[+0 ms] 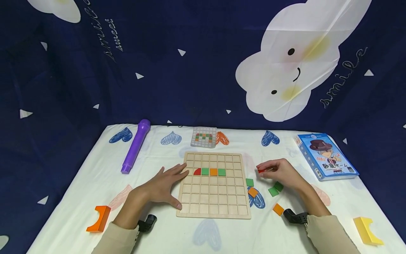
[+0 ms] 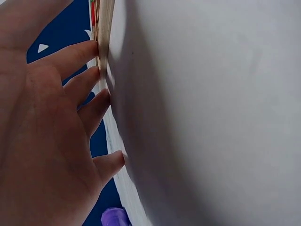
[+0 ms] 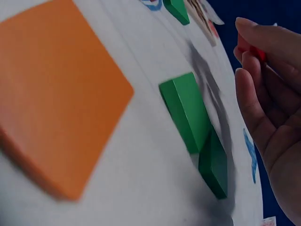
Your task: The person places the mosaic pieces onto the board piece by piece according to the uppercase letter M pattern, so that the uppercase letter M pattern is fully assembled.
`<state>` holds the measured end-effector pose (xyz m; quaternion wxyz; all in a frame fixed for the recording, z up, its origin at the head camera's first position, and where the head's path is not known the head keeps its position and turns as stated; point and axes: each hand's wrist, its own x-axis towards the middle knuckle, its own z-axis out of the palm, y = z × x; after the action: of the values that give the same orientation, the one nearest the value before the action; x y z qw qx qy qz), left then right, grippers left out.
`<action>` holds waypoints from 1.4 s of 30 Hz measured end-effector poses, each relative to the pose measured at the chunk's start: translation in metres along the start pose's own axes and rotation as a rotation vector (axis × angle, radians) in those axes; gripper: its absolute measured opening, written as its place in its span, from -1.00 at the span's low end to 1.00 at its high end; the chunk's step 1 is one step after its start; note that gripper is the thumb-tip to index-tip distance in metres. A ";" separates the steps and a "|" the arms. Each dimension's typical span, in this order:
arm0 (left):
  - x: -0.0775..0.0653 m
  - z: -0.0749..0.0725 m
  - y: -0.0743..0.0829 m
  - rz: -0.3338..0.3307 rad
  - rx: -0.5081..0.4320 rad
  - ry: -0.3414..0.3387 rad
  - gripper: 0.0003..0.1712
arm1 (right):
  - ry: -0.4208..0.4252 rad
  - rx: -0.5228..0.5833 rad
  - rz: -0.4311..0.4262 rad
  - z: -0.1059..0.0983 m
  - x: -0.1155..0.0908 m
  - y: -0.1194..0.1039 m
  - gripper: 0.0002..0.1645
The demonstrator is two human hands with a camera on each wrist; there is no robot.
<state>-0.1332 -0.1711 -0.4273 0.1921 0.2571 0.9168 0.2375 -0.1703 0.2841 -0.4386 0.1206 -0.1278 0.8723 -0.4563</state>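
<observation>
A square wooden grid board [image 1: 215, 197] lies mid-table, one row holding a red quarter-round tile [image 1: 197, 171], a green tile [image 1: 205, 171], an orange tile [image 1: 214, 172] and another green one. My left hand [image 1: 163, 187] rests with spread fingers on the board's left edge; in the left wrist view its fingertips [image 2: 101, 96] meet the edge and cloth. Right of the board, my right hand [image 1: 280, 173] pinches a red tile [image 3: 256, 52] between thumb and fingers. Under that hand lie two green tiles [image 3: 186, 113], touching each other in the right wrist view.
Loose orange tiles [image 1: 278, 209] and a green tile [image 1: 250, 182] lie right of the board. Behind it is a small pattern card [image 1: 203, 144]. A purple microphone-shaped stick [image 1: 135, 146], a blue game box [image 1: 328, 158], an orange block [image 1: 102, 218] and a yellow block [image 1: 366, 231] surround them.
</observation>
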 end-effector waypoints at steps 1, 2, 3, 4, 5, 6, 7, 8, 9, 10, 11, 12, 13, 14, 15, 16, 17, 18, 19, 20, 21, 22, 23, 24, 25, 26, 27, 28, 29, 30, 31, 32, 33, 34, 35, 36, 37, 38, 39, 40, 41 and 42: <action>0.000 0.000 0.000 0.000 0.001 0.000 0.38 | -0.003 0.005 -0.003 0.001 0.001 0.000 -0.70; 0.000 0.000 0.000 0.000 0.003 0.001 0.38 | -0.005 0.010 -0.005 0.003 0.001 0.000 -0.71; 0.000 0.000 0.000 0.001 0.005 0.001 0.38 | -0.005 0.012 -0.008 0.004 0.002 -0.001 -0.72; 0.000 0.000 0.000 0.000 0.006 0.002 0.38 | -0.007 0.013 -0.008 0.006 0.003 -0.001 -0.72; 0.000 0.000 0.000 0.001 0.007 0.003 0.38 | -0.008 0.009 -0.007 0.007 0.004 -0.002 -0.71; 0.001 0.000 0.000 0.001 0.007 0.004 0.38 | -0.009 0.007 -0.001 0.009 0.005 -0.003 -0.71; 0.001 0.000 0.001 0.003 0.008 0.005 0.38 | -0.010 0.002 0.004 0.010 0.006 -0.004 -0.71; 0.001 0.000 0.001 0.001 0.009 0.005 0.38 | -0.013 0.002 0.007 0.011 0.007 -0.004 -0.71; 0.001 0.000 0.000 0.001 0.010 0.005 0.38 | -0.019 0.002 0.007 0.012 0.008 -0.005 -0.71; 0.001 0.000 0.000 -0.002 0.011 0.005 0.38 | -0.024 0.004 0.003 0.013 0.010 -0.005 -0.70; 0.001 0.000 0.001 -0.002 0.012 0.005 0.38 | -0.027 0.008 -0.008 0.014 0.011 -0.005 -0.70; 0.001 0.000 0.001 -0.002 0.013 0.006 0.38 | -0.031 0.008 -0.026 0.015 0.012 -0.006 -0.69; 0.001 0.000 0.001 -0.002 0.014 0.007 0.38 | -0.035 0.010 -0.046 0.016 0.014 -0.006 -0.68; 0.001 0.000 0.000 -0.003 0.013 0.007 0.38 | -0.036 0.013 -0.069 0.018 0.015 -0.007 -0.67; 0.001 0.000 0.001 -0.002 0.014 0.008 0.38 | -0.036 0.013 -0.090 0.019 0.016 -0.007 -0.66; 0.001 0.000 0.001 0.000 0.014 0.008 0.38 | -0.035 0.013 -0.108 0.021 0.018 -0.008 -0.66; 0.000 0.000 0.001 0.005 0.013 0.010 0.38 | -0.035 0.011 -0.124 0.023 0.019 -0.009 -0.67; 0.001 0.000 0.001 0.006 0.011 0.010 0.38 | -0.037 0.004 -0.134 0.025 0.020 -0.010 -0.66; 0.001 0.000 0.000 0.006 0.011 0.009 0.38 | -0.041 0.008 -0.135 0.027 0.021 -0.012 -0.66; 0.000 0.000 0.000 0.005 0.010 0.007 0.38 | -0.045 0.008 -0.131 0.029 0.022 -0.014 -0.66; 0.001 0.000 0.000 0.007 0.011 0.007 0.38 | -0.053 0.011 -0.125 0.031 0.024 -0.016 -0.66; 0.001 0.000 0.000 0.006 0.009 0.006 0.38 | -0.062 0.012 -0.120 0.033 0.025 -0.018 -0.66; 0.000 0.000 0.000 0.005 0.008 0.005 0.38 | -0.068 0.012 -0.117 0.036 0.026 -0.020 -0.67; 0.001 0.000 0.000 0.001 0.007 0.002 0.38 | -0.074 0.010 -0.112 0.038 0.027 -0.023 -0.67; 0.001 0.000 0.000 0.001 0.008 0.001 0.38 | -0.078 0.013 -0.111 0.040 0.028 -0.025 -0.67; 0.001 0.000 0.000 0.001 0.008 0.002 0.38 | -0.080 0.009 -0.115 0.043 0.029 -0.027 -0.67; 0.001 0.001 -0.001 0.001 0.008 0.003 0.38 | -0.080 0.007 -0.123 0.045 0.030 -0.029 -0.68; 0.001 0.001 -0.001 -0.002 0.008 0.002 0.38 | -0.078 0.000 -0.132 0.047 0.031 -0.030 -0.68; 0.001 0.001 -0.001 -0.002 0.008 0.002 0.39 | -0.074 -0.007 -0.141 0.050 0.032 -0.032 -0.69; 0.001 0.001 -0.001 -0.002 0.009 0.003 0.39 | -0.070 -0.015 -0.150 0.052 0.033 -0.033 -0.70; 0.001 0.001 -0.001 0.003 0.009 0.006 0.39 | -0.065 -0.019 -0.156 0.054 0.034 -0.034 -0.70; 0.001 0.001 -0.002 0.002 0.009 0.006 0.39 | -0.058 -0.026 -0.160 0.055 0.034 -0.035 -0.71; 0.002 0.001 -0.002 0.001 0.009 0.005 0.39 | -0.052 -0.032 -0.163 0.057 0.035 -0.035 -0.72; 0.002 0.001 -0.002 -0.001 0.009 0.004 0.38 | -0.047 -0.040 -0.162 0.059 0.036 -0.036 -0.73; 0.002 0.001 -0.002 0.002 0.010 0.006 0.38 | -0.043 -0.047 -0.160 0.060 0.036 -0.037 -0.74; 0.002 0.001 -0.002 -0.001 0.010 0.005 0.38 | -0.040 -0.056 -0.158 0.062 0.037 -0.037 -0.75; 0.002 0.002 -0.002 -0.003 0.009 0.004 0.38 | -0.037 -0.064 -0.153 0.063 0.038 -0.038 -0.75; 0.002 0.002 -0.002 -0.008 0.009 0.002 0.37 | -0.036 -0.075 -0.150 0.064 0.038 -0.039 -0.75; 0.003 0.002 -0.002 -0.011 0.008 0.001 0.37 | -0.037 -0.083 -0.146 0.065 0.039 -0.039 -0.76; 0.003 0.003 -0.002 -0.011 0.009 0.002 0.37 | -0.038 -0.092 -0.142 0.066 0.039 -0.040 -0.76; 0.003 0.003 -0.002 -0.012 0.008 0.002 0.37 | -0.039 -0.100 -0.140 0.067 0.039 -0.041 -0.76; 0.003 0.003 -0.002 -0.014 0.009 0.002 0.38 | -0.040 -0.107 -0.139 0.068 0.040 -0.042 -0.76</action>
<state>-0.1344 -0.1698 -0.4312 0.1917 0.2515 0.9198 0.2324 -0.1806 0.1958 -0.4457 0.0991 -0.2033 0.8819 -0.4136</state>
